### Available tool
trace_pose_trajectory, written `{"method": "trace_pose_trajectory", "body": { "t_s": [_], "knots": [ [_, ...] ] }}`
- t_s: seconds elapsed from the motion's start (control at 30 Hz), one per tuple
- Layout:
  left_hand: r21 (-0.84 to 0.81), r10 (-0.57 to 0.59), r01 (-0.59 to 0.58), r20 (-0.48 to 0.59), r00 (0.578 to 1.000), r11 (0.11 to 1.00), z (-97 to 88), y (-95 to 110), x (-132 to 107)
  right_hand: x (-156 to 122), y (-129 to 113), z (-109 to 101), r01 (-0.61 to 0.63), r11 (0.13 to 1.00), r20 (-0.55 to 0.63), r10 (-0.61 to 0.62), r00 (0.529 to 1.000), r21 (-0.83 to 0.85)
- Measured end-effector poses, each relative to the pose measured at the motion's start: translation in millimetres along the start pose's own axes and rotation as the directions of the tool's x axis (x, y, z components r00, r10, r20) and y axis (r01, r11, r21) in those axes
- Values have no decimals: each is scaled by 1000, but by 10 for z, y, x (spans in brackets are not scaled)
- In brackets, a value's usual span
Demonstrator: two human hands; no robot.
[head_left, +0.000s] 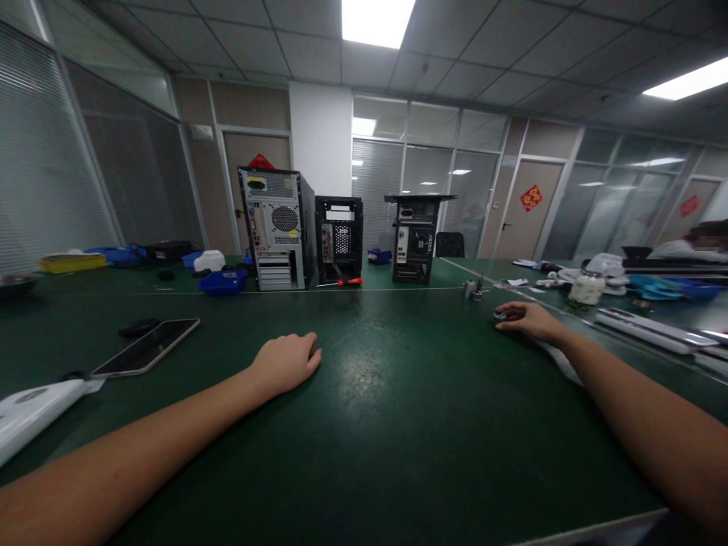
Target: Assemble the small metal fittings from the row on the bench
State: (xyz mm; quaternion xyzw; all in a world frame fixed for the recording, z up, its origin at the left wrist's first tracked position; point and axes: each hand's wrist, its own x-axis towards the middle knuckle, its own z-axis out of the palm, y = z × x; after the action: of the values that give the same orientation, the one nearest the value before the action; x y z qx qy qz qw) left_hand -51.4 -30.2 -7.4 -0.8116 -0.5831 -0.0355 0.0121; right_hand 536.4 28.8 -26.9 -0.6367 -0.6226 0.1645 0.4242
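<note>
My left hand point(287, 362) rests on the green table point(387, 409) with its fingers curled loosely under, and nothing shows in it. Out to the right, my right hand point(526, 318) lies on the table, fingertips touching a small dark object point(500, 314) that I cannot make out. Three computer cases stand at the far side: a silver one point(277, 229), a black one point(339, 239) and another black one point(417, 239). A red-handled screwdriver point(346, 282) lies between them.
A phone point(146, 347) and a white device point(34, 409) lie at the left, with a blue tray point(223, 283) and a yellow tray point(71, 262) behind. White parts, a jar point(588, 287) and long flat panels point(648, 331) crowd the right. Another person sits at far right.
</note>
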Motion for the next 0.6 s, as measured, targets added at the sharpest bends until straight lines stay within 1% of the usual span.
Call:
{"method": "trace_pose_trajectory", "body": {
  "t_s": [0.13, 0.2, 0.3, 0.37, 0.47, 0.53, 0.6],
  "knots": [
    [3, -1, 1, -7, 1000, 1000, -10, 3, -16, 8, 0, 6, 37, 999, 51, -35, 998, -28],
    [11, -6, 6, -14, 1000, 1000, -26, 14, -30, 22, -47, 26, 53, 997, 44, -50, 998, -64],
    [21, -12, 13, -18, 1000, 1000, -48, 29, -42, 49, -191, 107, 100, 990, 18, -99, 995, -99],
    [22, -15, 16, -17, 1000, 1000, -53, 33, -37, 65, -331, 201, 140, 985, 29, -138, 990, -97],
    [51, 0, 2, -31, 1000, 999, -54, 48, -24, 40, -602, 411, 218, 974, 108, -211, 971, -58],
    [95, 24, -19, -59, 998, 995, -66, 84, -25, -40, -828, 588, 315, 949, 155, -309, 938, -18],
    [119, 55, -44, -89, 995, 992, -92, 153, -44, -179, -1093, 777, 430, 903, 185, -421, 888, -6]
  ]
}}
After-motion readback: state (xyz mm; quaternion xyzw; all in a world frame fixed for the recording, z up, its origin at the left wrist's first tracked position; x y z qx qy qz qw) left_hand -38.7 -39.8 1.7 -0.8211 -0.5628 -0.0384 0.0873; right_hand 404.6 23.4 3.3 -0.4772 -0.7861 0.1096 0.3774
